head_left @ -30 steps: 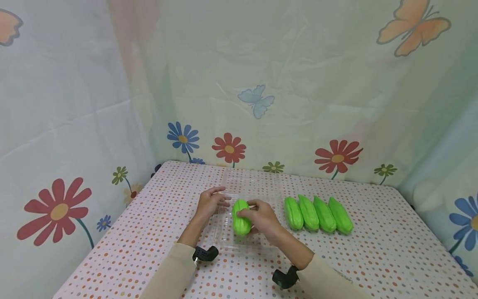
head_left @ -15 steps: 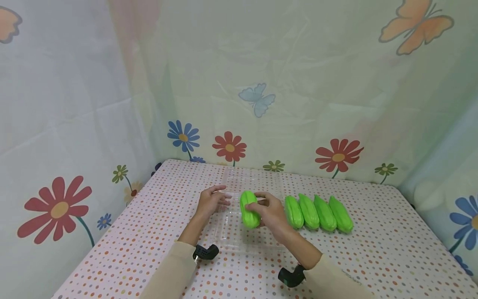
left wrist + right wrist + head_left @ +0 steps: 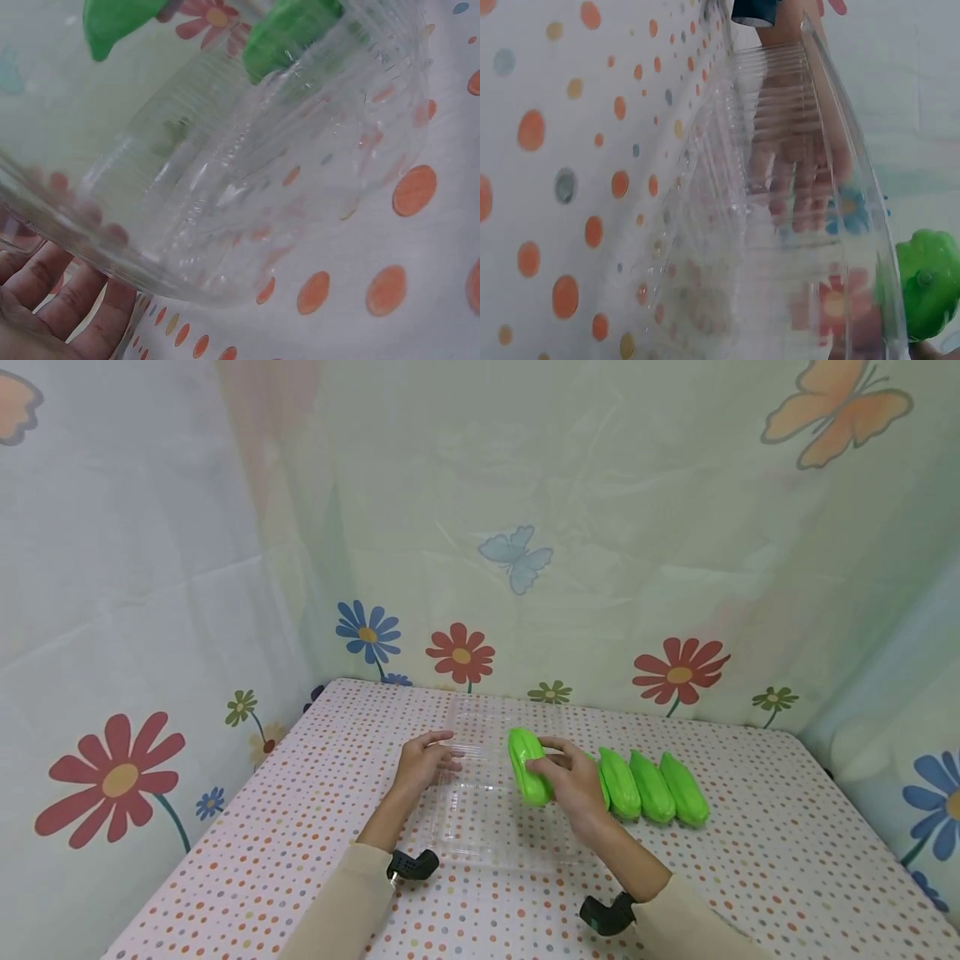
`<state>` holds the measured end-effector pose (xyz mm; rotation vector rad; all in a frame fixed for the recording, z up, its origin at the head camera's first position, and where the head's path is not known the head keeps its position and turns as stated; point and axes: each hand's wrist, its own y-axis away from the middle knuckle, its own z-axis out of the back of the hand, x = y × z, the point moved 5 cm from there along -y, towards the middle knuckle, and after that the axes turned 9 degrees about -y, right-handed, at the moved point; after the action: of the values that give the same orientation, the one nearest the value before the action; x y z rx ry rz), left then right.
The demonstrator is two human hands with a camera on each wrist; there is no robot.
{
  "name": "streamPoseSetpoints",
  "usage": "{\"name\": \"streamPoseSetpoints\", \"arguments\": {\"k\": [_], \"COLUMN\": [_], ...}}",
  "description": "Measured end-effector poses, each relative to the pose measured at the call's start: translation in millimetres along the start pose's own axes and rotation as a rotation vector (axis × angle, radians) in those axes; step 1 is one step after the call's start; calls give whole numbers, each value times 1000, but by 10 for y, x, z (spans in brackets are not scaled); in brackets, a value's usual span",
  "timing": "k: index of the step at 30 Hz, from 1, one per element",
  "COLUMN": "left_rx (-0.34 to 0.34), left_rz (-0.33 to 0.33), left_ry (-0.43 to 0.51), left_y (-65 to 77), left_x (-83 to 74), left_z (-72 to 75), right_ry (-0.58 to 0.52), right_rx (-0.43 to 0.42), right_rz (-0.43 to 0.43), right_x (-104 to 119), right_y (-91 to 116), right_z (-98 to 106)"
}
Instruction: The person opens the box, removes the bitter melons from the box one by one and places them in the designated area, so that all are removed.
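A bright green, ridged, elongated toy vegetable (image 3: 529, 767) is pinched between the thumb and fingers of my right hand (image 3: 576, 783). It is held up above the right part of a clear plastic clamshell box (image 3: 468, 835). My left hand (image 3: 418, 767) is at the box's left wall, fingers relaxed. In the left wrist view its fingers (image 3: 71, 296) rest by the outside of the clear wall. The held vegetable (image 3: 928, 285) shows its ridged end beyond the box rim in the right wrist view.
Several matching green vegetables (image 3: 652, 789) lie in a row to the right of the box; the leftmost is partly hidden by my right hand. The box's clear lid (image 3: 502, 718) lies folded back behind it. A dotted cloth (image 3: 787, 860) covers the table, with a printed curtain (image 3: 600, 485) behind.
My right hand has lifted the green vegetable up and to the right, from over the box's middle toward the row. The left hand has stayed in place.
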<state>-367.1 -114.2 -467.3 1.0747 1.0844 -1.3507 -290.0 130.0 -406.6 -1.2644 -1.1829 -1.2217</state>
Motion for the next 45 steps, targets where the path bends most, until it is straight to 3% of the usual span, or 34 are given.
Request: {"name": "streamPoseSetpoints", "arguments": {"k": [14, 22, 27, 37, 45], "left_rx": [-25, -23, -17, 0, 20], "left_rz": [10, -9, -11, -15, -11], "left_ry": [-19, -21, -16, -8, -7], "left_y": [7, 11, 10, 19, 25], "left_x": [5, 3, 13, 16, -7], "left_z": [-1, 1, -2, -10, -8], "right_ry": [52, 21, 46, -22, 96], "right_rx": [-100, -131, -194, -237, -348], "right_rz": [51, 31, 12, 18, 50], "right_x": [22, 33, 70, 146, 210], "right_y": [11, -4, 4, -33, -67], "right_z": [293, 471, 590, 817, 1104]}}
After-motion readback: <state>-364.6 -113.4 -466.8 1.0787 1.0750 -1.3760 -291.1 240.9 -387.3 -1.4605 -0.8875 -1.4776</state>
